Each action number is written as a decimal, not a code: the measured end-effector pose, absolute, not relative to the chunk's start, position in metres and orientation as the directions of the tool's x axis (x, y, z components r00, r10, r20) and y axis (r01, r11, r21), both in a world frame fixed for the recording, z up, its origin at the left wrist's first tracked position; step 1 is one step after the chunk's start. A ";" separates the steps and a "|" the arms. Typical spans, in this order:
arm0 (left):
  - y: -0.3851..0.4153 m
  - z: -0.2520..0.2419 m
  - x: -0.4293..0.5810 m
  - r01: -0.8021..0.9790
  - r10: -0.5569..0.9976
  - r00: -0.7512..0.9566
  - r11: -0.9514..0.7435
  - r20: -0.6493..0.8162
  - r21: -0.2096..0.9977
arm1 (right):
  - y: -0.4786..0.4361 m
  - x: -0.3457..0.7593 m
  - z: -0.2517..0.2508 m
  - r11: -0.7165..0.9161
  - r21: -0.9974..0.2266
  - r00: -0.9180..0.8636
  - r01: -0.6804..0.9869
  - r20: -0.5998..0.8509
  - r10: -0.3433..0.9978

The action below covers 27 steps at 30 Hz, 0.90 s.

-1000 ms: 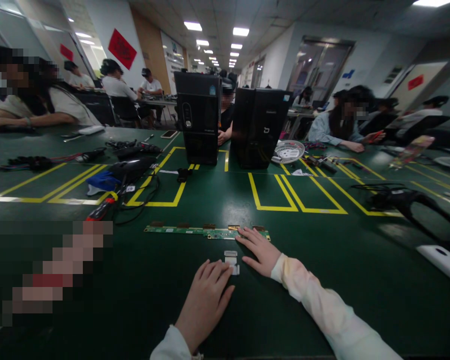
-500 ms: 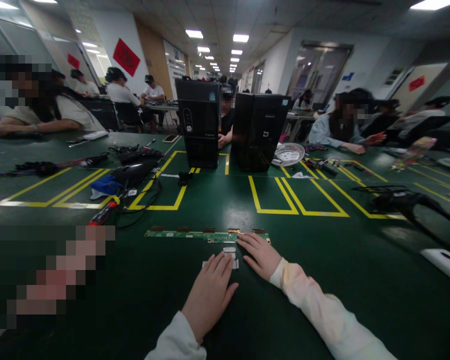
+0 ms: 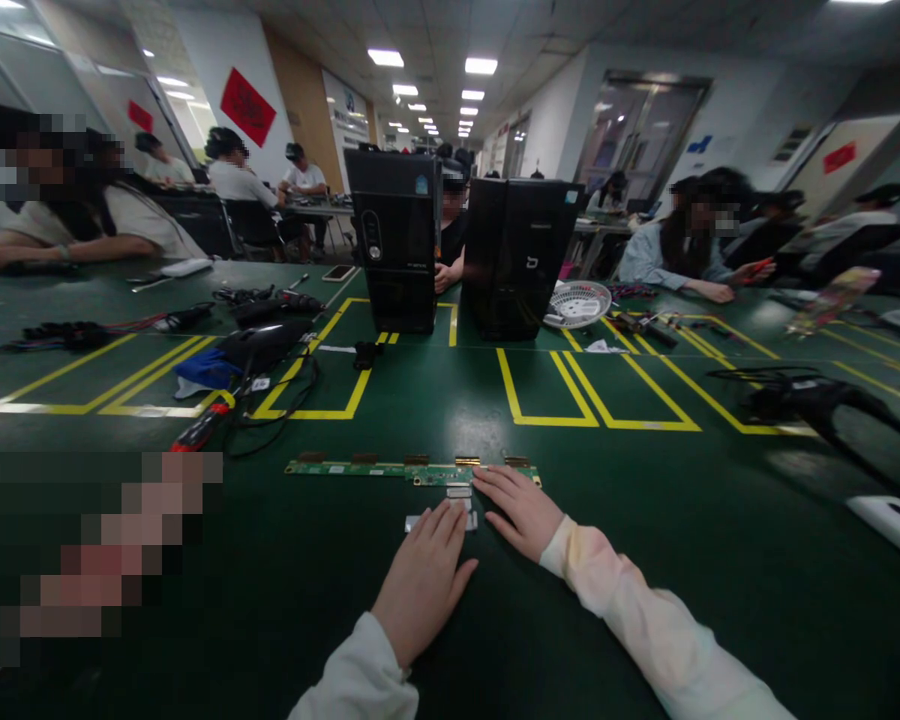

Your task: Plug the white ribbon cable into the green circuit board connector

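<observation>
Your left hand [image 3: 425, 565], fingers nearly together, is resting flat over the white connector piece [image 3: 459, 492], probably pinning it; your right hand [image 3: 521, 512], loosely fanned, is touching the green circuit board [image 3: 367, 469] lying just beyond, seemingly steadying it. Neither is visibly gripping.

Green table [image 3: 285, 580] beneath slim circuit board [image 3: 375, 470] and yellow tape [image 3: 555, 422]

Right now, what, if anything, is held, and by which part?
Nothing looks gripped: the left hand lies over the white strip, right hand over the green board.
</observation>
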State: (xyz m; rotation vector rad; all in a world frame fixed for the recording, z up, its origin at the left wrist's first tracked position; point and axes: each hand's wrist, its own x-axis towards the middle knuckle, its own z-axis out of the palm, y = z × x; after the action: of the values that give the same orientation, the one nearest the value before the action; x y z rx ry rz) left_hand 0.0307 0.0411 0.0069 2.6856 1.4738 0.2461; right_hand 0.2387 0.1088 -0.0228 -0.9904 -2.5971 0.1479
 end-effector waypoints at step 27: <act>0.050 -0.001 0.020 0.792 0.824 0.553 -0.566 0.125 0.229 | 0.109 0.239 -0.025 0.742 -0.246 -0.677 0.624 0.304 0.671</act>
State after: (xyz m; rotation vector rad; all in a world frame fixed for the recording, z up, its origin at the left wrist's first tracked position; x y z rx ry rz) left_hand 0.0198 0.0502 -0.0006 2.6369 1.3809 0.3284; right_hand 0.2393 0.1086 -0.0253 -0.9958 -2.5678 0.1713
